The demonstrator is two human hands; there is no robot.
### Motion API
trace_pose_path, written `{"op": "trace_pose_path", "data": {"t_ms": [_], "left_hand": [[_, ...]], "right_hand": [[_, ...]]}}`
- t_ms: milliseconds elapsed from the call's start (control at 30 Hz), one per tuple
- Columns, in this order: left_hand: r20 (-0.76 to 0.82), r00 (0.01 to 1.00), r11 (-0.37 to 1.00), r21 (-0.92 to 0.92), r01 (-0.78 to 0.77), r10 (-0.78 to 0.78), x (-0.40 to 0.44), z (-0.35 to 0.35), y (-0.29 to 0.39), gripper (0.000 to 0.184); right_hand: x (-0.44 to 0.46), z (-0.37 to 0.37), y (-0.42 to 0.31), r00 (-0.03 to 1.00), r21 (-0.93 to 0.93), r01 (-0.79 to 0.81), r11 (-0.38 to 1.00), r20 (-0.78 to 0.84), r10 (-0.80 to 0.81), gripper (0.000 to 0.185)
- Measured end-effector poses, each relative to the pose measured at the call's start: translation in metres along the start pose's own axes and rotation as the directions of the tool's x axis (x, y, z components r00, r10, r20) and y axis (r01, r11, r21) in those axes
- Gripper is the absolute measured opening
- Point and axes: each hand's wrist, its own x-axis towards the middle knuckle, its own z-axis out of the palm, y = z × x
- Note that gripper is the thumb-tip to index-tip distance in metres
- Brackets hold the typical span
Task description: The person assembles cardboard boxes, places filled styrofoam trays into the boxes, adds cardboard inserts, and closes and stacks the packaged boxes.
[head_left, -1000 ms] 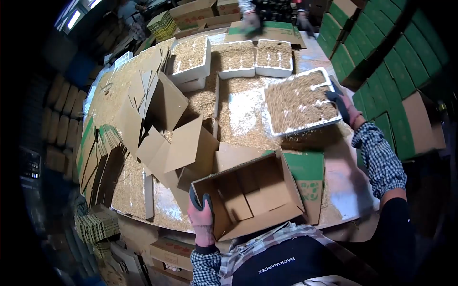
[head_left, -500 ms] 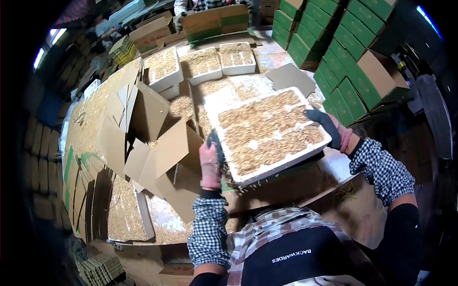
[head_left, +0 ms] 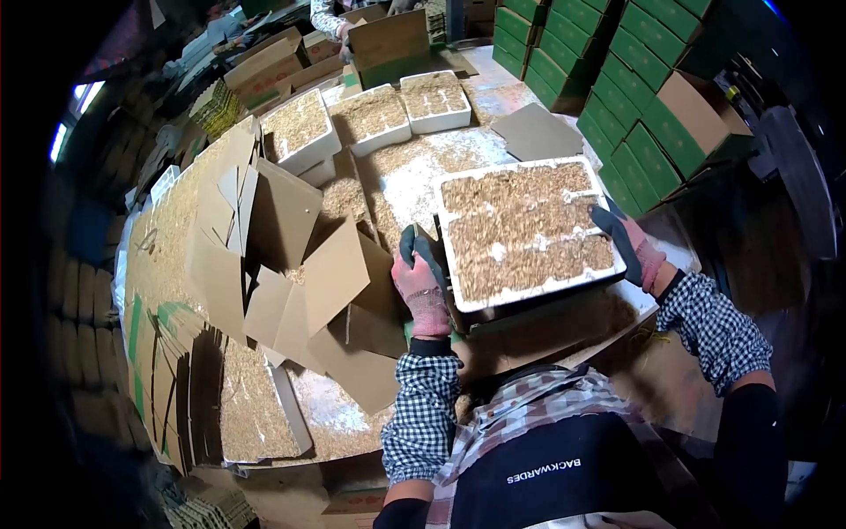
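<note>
A white foam tray [head_left: 529,231], filled with light-brown shavings or husks, is tilted in front of me, over a darker cardboard box [head_left: 507,331]. My right hand [head_left: 627,242], in a pink and dark-grey glove, grips the tray's right rim, fingers on top. In a matching glove, my left hand [head_left: 420,278] is beside the tray's left side, slightly apart from the white rim. Its fingers are curled by the dark edge under the tray, and what they hold is hidden. Whether the tray rests inside the box cannot be seen.
Folded cardboard pieces [head_left: 330,278] lie left of my left hand. Similar filled trays [head_left: 436,101] stand at the back. Stacked green boxes [head_left: 630,106] rise at the right. Across the table, another person's hand [head_left: 345,44] is at a cardboard box [head_left: 388,44].
The tray has shifted right and tilted more toward me. My left hand has moved right and come off the white rim. My right hand stays on the right rim.
</note>
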Motion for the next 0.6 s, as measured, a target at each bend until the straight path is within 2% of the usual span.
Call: {"op": "trace_pose_path", "data": {"t_ms": [67, 100, 133, 167, 233, 300, 333, 367, 467, 500, 533, 600], "left_hand": [[0.030, 0.989, 0.983, -0.109, 0.151, -0.148, 0.000, 0.000, 0.007, 0.030], [0.062, 0.975, 0.949, -0.225, 0.222, -0.214, -0.002, -0.001, 0.012, 0.031], [0.053, 0.982, 0.951, -0.245, 0.187, -0.179, -0.002, -0.001, 0.009, 0.033], [0.043, 0.988, 0.953, -0.260, 0.154, -0.148, -0.001, -0.001, 0.005, 0.034], [0.035, 0.996, 0.955, -0.283, 0.086, -0.079, -0.002, -0.004, -0.002, 0.037], [0.033, 0.996, 0.955, -0.283, 0.087, -0.081, 0.001, -0.005, -0.004, 0.038], [0.026, 0.996, 0.955, -0.284, 0.086, -0.082, 0.002, -0.006, -0.003, 0.038], [0.023, 0.995, 0.942, -0.321, 0.101, -0.098, 0.001, -0.008, -0.002, 0.038], [0.021, 1.000, 0.992, -0.122, 0.020, -0.018, -0.007, -0.012, 0.008, 0.038], [0.032, 0.999, 0.987, -0.155, 0.036, -0.032, -0.009, -0.010, 0.013, 0.039], [0.022, 0.998, 0.994, 0.092, -0.055, 0.053, -0.007, -0.010, 0.012, 0.038], [0.058, 0.996, 0.997, -0.001, -0.072, 0.072, -0.009, -0.005, 0.012, 0.036]], "right_hand": [[-0.022, 0.014, -0.010, 1.000, -0.118, 0.012, 0.993, 0.027, -0.009, 0.057], [-0.030, 0.013, -0.004, 0.994, -0.175, 0.100, 0.979, 0.064, -0.091, 0.058], [-0.042, 0.021, -0.006, 0.980, -0.228, 0.186, 0.956, 0.106, -0.166, 0.059], [-0.055, 0.037, -0.013, 0.983, -0.325, 0.181, 0.928, 0.041, -0.177, 0.058], [-0.062, 0.036, -0.009, 0.968, -0.375, 0.251, 0.892, 0.101, -0.230, 0.060], [-0.069, 0.044, -0.019, 0.975, -0.373, 0.222, 0.901, 0.078, -0.208, 0.061], [-0.072, 0.055, -0.025, 0.964, -0.315, 0.267, 0.911, 0.092, -0.251, 0.061], [-0.072, 0.054, -0.025, 0.971, -0.365, 0.238, 0.900, 0.090, -0.220, 0.061], [-0.071, 0.040, -0.013, 0.985, -0.424, 0.174, 0.889, 0.077, -0.156, 0.060], [-0.068, 0.035, -0.009, 0.988, -0.432, 0.155, 0.888, 0.079, -0.134, 0.059], [-0.068, 0.031, -0.005, 0.983, -0.405, 0.186, 0.895, 0.075, -0.170, 0.058], [-0.070, 0.027, 0.004, 0.970, -0.355, 0.244, 0.902, 0.076, -0.232, 0.056]]}}
